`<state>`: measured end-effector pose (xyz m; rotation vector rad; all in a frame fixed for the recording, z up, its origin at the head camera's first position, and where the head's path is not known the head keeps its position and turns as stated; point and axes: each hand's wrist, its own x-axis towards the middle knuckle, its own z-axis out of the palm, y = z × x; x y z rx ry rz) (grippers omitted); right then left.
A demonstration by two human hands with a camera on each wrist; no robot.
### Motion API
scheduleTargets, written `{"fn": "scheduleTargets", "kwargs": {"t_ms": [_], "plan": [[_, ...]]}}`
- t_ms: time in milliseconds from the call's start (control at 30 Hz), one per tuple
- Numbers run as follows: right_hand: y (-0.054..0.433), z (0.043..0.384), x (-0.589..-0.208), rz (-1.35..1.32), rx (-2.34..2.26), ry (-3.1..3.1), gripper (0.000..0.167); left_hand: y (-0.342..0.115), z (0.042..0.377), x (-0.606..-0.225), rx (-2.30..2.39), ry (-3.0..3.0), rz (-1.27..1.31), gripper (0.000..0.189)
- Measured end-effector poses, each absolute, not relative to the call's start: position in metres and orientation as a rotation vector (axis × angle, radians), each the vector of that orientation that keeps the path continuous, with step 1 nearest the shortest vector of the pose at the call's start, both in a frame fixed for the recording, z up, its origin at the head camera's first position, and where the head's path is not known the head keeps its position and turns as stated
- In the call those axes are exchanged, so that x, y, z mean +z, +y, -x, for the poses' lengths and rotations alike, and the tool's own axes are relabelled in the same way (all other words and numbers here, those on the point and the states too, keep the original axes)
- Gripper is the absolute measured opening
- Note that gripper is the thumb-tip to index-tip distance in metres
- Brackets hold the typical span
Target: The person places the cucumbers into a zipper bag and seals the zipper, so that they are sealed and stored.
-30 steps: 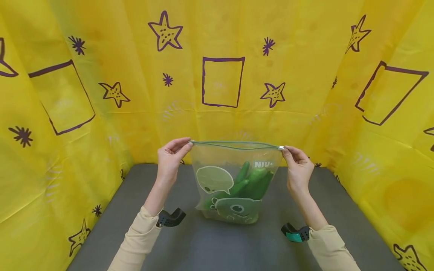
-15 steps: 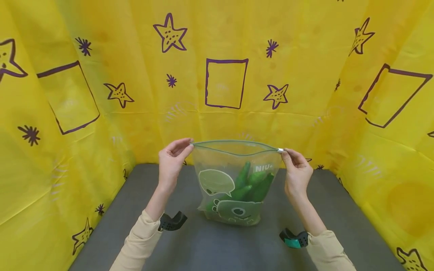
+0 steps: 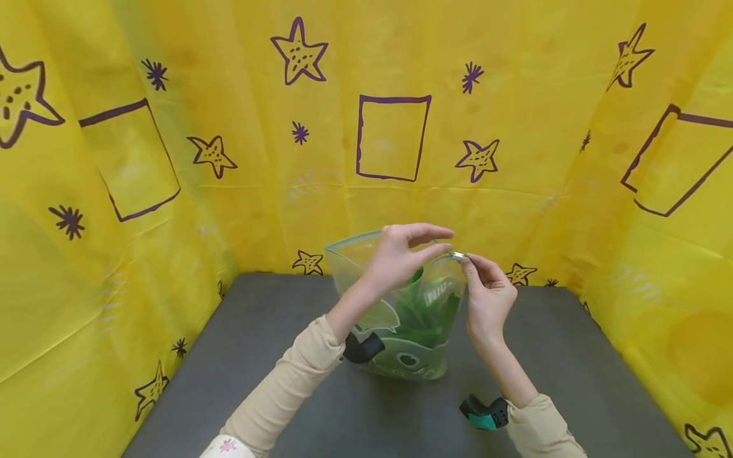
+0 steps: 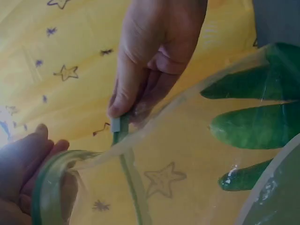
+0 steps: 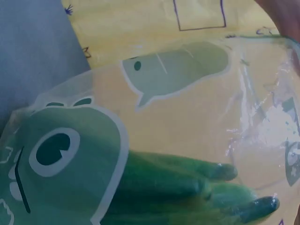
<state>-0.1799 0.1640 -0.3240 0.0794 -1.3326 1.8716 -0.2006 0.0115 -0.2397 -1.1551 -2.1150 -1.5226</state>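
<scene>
A translucent zip bag [image 3: 409,362] with a one-eyed green monster print stands upright on the dark table. Inside, several long green vegetables that look like cucumbers [image 5: 164,183] lean together. Thumb and finger of my right hand [image 3: 489,296] pinch the white zip slider [image 3: 457,256] at the bag's top right corner. My left hand [image 3: 395,257] reaches across the front of the bag's mouth, thumb and fingers apart, fingertips close to the slider. The mouth gapes on its left side, where the green zip rim [image 4: 42,192] bows outward.
The dark grey table [image 3: 275,356] lies under the bag. Yellow fabric walls [image 3: 395,133] with drawn stars and frames surround it on three sides. A black wrist mount [image 3: 483,413] with a teal patch sits at my right wrist.
My left hand has let go of the bag's left corner and moved right, toward the slider. The bag's mouth has turned and skewed. My right hand still pinches the slider end.
</scene>
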Motion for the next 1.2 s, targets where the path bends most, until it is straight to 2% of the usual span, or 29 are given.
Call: {"fn": "scheduleTargets", "kwargs": {"t_ms": [233,667,1200], "plan": [[0.161,0.178,-0.326,-0.075,1.859,-1.338,0.009,0.032,0.222,-0.242,-1.169,-2.299,1.387,0.022],[0.160,0.180,-0.331,-0.087,1.822,-1.389,0.015,0.030,0.234,-0.258,-1.139,-2.243,1.454,0.014],[0.158,0.180,-0.327,-0.059,1.751,-1.554,0.024,0.015,0.243,-0.253,-1.085,-2.349,1.465,0.010]]}}
